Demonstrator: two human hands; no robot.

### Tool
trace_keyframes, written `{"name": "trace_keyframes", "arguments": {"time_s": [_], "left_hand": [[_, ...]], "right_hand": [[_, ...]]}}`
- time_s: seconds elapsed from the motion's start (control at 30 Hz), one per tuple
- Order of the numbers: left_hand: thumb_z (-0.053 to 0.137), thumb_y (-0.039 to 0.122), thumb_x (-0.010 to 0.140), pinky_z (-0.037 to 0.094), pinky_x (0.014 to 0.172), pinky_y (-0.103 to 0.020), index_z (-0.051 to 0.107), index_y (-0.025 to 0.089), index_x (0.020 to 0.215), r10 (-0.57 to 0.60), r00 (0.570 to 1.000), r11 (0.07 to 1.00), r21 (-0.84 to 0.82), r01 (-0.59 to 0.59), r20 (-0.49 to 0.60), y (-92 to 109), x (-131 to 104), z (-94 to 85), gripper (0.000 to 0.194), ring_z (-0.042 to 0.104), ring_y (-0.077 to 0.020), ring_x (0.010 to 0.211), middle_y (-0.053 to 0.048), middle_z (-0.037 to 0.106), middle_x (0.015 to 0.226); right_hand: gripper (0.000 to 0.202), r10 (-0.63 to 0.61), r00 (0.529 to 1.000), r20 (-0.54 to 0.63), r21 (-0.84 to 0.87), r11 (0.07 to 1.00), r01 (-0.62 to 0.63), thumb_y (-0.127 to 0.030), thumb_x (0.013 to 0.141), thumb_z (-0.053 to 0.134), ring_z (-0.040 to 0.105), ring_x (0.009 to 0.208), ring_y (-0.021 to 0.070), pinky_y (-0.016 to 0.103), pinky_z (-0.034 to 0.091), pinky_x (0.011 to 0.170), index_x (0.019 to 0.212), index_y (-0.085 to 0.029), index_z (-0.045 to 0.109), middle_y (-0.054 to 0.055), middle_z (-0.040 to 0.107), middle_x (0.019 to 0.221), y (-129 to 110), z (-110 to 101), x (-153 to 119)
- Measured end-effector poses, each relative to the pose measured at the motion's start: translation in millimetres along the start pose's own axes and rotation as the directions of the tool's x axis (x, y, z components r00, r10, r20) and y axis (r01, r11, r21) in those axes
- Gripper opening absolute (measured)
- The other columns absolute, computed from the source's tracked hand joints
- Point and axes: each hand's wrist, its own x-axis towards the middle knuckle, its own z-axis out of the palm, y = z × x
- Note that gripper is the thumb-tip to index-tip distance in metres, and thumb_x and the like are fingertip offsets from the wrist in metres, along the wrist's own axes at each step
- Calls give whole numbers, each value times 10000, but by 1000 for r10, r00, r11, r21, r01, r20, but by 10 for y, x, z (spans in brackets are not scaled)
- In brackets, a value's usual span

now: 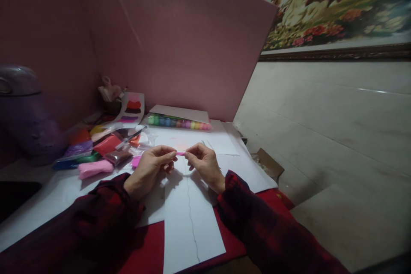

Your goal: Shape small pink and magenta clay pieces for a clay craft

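A thin bright pink strip of what looks like modelling clay point(180, 153) is stretched level between my two hands. My left hand point(150, 167) pinches its left end between thumb and fingers, and my right hand point(204, 163) pinches the right end. Both hands hover over a white paper sheet point(183, 231) that bears a wavy drawn line running towards me. Beside my left hand lies a bright pink piece point(136, 162), partly hidden by that hand. Several bags of coloured clay point(108, 144) are heaped to the left, a light pink packet point(95, 169) nearest me.
A purple bottle point(30, 124) stands at the far left. Behind my hands lies a clear pack of coloured pots point(180, 122), with a colour-swatched sheet point(132, 109) left of it. A pink panel point(180, 43) rises at the back. A cardboard box point(268, 163) sits at the right.
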Motion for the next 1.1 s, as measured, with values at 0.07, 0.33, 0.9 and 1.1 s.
{"name": "trace_keyframes", "arguments": {"time_s": [0.07,0.33,0.9,1.1], "left_hand": [[822,252,598,390,446,-188,672,111,746,3,1000,1000,0,-3,-9,3,2,-5,254,512,-70,460,0,631,604],[828,247,599,421,455,-199,678,108,825,3,1000,1000,12,-3,7,15,2,3,305,540,-80,474,-7,651,639],[777,330,688,391,460,-212,671,118,751,3,988,986,165,-29,157,-47,4,-22,245,500,-89,479,-9,619,588],[772,344,686,411,458,-212,676,121,801,-9,987,993,114,-9,160,-24,-12,1,269,517,-90,481,-11,639,626]], "right_hand": [[189,13,1000,-21,-10,1000,-13,-339,777,674,545,507,96,209,473,417,770,-161,611,-14,571,649,7,-3,3],[133,40,999,5,24,999,-40,-276,760,678,565,526,101,223,501,457,781,-159,617,-11,591,660,-4,35,-15],[148,-29,989,145,79,997,17,-290,786,677,604,589,117,233,524,520,836,-162,625,-5,621,663,-13,34,-45],[157,-39,987,157,77,997,28,-306,808,656,613,605,120,240,527,524,852,-169,593,3,634,708,5,21,-34]]}}
